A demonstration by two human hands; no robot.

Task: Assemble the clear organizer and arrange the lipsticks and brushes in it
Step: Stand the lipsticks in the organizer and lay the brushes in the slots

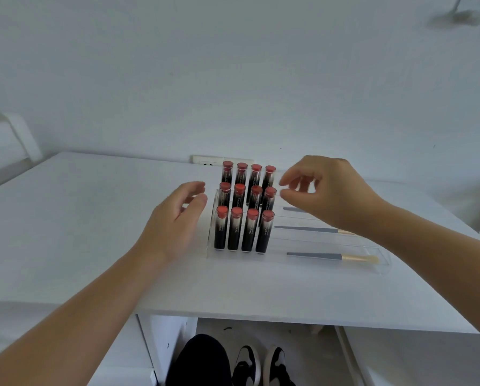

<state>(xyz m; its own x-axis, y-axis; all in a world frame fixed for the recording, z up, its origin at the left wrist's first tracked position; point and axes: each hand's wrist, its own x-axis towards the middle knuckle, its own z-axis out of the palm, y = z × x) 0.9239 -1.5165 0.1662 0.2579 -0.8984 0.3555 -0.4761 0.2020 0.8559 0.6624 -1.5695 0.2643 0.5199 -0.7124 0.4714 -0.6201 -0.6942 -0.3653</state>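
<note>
A clear stepped organizer [383,267] stands on the white table [93,218]. Several black lipsticks with red tops [245,207] stand upright in three rows at its left end. Grey-handled brushes lie flat in the tiers to the right, the nearest brush [332,257] in the front tier and another [307,229] behind it. My left hand [174,221] hovers open just left of the organizer. My right hand [325,190] hovers open above the brush tiers, fingertips close to the rightmost lipsticks, holding nothing.
A wall socket [208,160] sits behind the lipsticks at the table's back edge. The table's front edge runs below the organizer, with my knees and shoes [257,364] under it. A white chair back [7,140] stands at the far left.
</note>
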